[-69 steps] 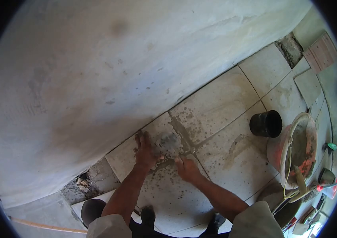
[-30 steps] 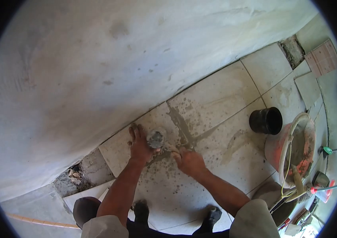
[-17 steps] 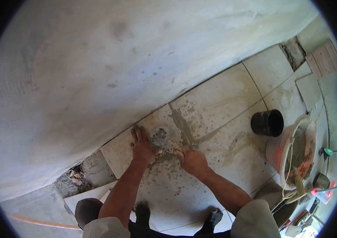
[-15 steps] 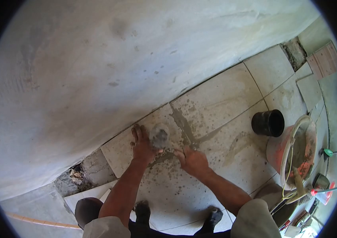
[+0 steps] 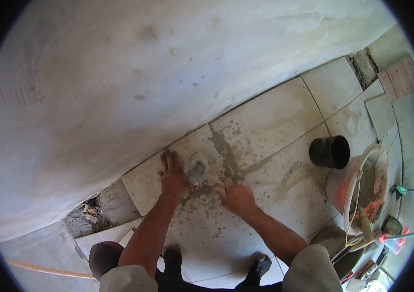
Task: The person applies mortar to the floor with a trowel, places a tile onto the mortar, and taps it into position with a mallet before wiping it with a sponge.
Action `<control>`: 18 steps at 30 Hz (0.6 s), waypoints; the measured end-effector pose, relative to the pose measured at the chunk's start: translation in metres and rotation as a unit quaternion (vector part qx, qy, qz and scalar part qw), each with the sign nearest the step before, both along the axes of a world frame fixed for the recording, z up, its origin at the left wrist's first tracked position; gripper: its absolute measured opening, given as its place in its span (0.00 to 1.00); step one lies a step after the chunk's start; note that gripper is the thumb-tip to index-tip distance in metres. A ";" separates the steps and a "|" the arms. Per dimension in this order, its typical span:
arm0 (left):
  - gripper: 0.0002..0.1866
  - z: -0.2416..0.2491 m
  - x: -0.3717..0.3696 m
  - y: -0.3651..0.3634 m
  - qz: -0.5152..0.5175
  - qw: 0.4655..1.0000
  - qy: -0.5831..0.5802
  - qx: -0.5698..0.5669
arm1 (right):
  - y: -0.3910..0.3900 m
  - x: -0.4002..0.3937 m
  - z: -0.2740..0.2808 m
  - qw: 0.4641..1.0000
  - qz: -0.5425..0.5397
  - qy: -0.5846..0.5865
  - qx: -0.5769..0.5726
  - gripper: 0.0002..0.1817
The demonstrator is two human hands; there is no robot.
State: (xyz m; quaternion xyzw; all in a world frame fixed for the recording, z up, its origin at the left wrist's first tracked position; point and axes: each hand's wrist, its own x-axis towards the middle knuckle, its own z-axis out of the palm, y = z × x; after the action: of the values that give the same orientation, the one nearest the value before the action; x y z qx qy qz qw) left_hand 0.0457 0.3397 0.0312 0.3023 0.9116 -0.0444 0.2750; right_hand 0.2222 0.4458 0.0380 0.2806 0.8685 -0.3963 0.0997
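Observation:
My right hand (image 5: 236,197) is closed around the short handle of what looks like a mallet. The mallet's round grey head (image 5: 197,167) shows over a pale floor tile (image 5: 187,146) by the wall. My left hand (image 5: 173,179) lies palm down on the same tile, just left of the head, with its fingers stretched apart. Wet grey grout (image 5: 224,150) is smeared along the joints near my right hand, and splashes dot the tiles around it.
A plastered wall (image 5: 119,73) runs along the tile edge. To the right stand a black cup-like container (image 5: 329,152) and a mortar-caked orange bucket (image 5: 339,185) with a rope handle. At the left is an untiled gap (image 5: 117,202) with rubble. My feet are below.
The view has shifted very slightly. Both hands and the mallet stay in nearly the same place on the tile.

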 end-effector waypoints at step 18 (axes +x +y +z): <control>0.61 -0.014 0.003 -0.017 0.013 0.995 0.010 0.098 | -0.019 0.014 -0.005 0.996 -0.052 -0.071 0.017 0.27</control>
State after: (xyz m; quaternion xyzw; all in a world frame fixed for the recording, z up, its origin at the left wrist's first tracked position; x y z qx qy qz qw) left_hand 0.0483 0.3223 0.0169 0.3152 0.9181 0.0462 0.2357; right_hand 0.2359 0.4266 0.0334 0.3546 0.8499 -0.3656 0.1351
